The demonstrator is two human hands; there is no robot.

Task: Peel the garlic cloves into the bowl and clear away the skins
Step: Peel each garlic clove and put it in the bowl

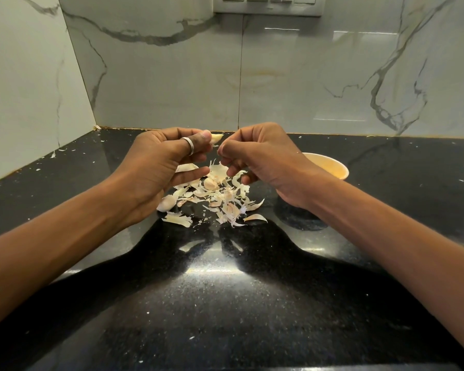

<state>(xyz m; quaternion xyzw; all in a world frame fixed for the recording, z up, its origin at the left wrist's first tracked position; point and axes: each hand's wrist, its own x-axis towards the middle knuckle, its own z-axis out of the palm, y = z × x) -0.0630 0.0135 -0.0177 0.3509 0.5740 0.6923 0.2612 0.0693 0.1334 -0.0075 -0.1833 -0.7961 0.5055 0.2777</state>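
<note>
**Peeling a clove above the skin pile**

The left hand [161, 162] holds one garlic clove [217, 138] up over the worktop [225, 303]. Its thumb and curled fingers [202, 136] pinch the clove's near end, so only the pale far tip shows. The right hand [265, 162] sits just beside it, fingers [225, 151] curled and thumb and forefinger tips pressed together at the clove's underside.

The step in hand appears to be stripping the skin off this clove. It would go best with the left hand's grip kept firm but low on the clove, leaving the far end free. The right fingertips can then catch a loose edge and draw it along the clove's length rather than across it. Working directly above the pile of skins [223, 199] lets each shred fall where the rest already lie, which should make clearing away easier. Once bare, the clove has only a short way to go to the bowl [332, 167], which stands to the right on the worktop.

A tiny pale sliver shows between the clove and the right fingertips, but it is too small to tell whether they grip it. How much skin remains on the clove is hidden by the left thumb. The right hand covers the bowl's near side, so its contents cannot be seen. A few plumper pieces [210, 184] in the pile look like whole cloves.
</note>
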